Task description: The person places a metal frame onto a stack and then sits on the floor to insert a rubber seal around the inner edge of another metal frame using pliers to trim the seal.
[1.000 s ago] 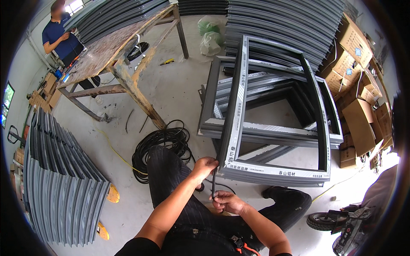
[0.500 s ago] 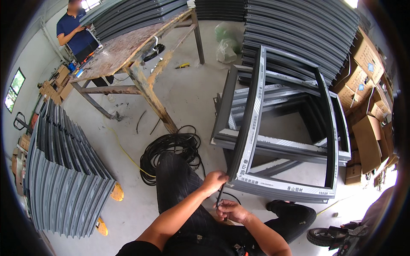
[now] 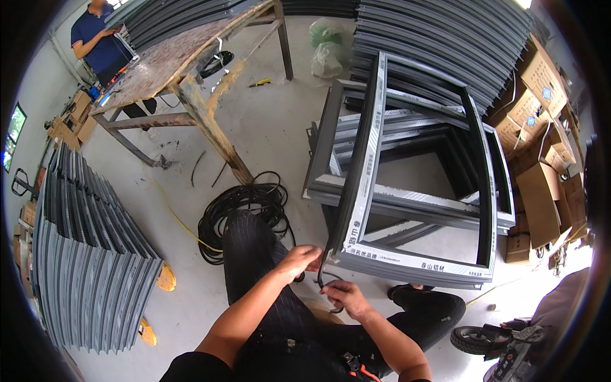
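Note:
A black rubber strip [image 3: 321, 275] hangs at the near left corner of a dark grey window frame [image 3: 407, 260], which carries printed protective film. My left hand [image 3: 301, 261] is closed at that corner, its fingertips pressed against the strip where it meets the frame's outer side. Just below and to the right, my right hand [image 3: 347, 298] pinches the same strip, which bends in a loop between the two hands. How the strip sits against the frame is partly covered by my left fingers.
More frames [image 3: 331, 137] lie crosswise under the top one. A coil of black strip [image 3: 245, 207] lies by my left knee. Grey frame stacks [image 3: 102, 280], a rusty worktable [image 3: 172, 67], cardboard boxes [image 3: 541, 197] and a small wheel [image 3: 471, 340] surround me. Another person [image 3: 95, 38] stands behind the table.
The view has shifted, so the surroundings sit slightly higher and further left. My left hand has slid off the upper strip to the frame's corner; the strip between my hands is now more bent.

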`<state>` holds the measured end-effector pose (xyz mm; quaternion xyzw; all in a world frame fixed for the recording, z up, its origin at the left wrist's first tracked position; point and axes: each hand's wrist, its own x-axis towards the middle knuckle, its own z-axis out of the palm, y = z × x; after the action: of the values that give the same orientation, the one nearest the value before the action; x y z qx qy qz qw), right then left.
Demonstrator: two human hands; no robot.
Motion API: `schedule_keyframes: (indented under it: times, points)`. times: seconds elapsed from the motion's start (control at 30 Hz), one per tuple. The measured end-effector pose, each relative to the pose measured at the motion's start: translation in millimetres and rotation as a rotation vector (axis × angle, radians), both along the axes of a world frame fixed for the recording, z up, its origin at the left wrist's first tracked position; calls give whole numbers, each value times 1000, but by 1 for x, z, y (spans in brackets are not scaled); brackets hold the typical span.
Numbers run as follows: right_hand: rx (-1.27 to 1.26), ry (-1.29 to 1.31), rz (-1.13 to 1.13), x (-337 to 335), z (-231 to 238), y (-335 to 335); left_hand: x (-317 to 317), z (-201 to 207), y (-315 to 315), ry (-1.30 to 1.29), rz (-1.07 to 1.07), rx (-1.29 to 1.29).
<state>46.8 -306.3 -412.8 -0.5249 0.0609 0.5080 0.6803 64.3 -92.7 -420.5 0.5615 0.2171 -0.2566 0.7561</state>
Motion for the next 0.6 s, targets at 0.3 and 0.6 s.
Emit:
schedule_keyframes:
  times: [0.3, 0.6]
  points:
    - [-610, -1363, -266, 17, 30, -17, -16, 10, -5, -80, -27, -10]
    - [-690, -1462, -273, 20, 31, -16, -19, 6, -19, -48, 77, -1]
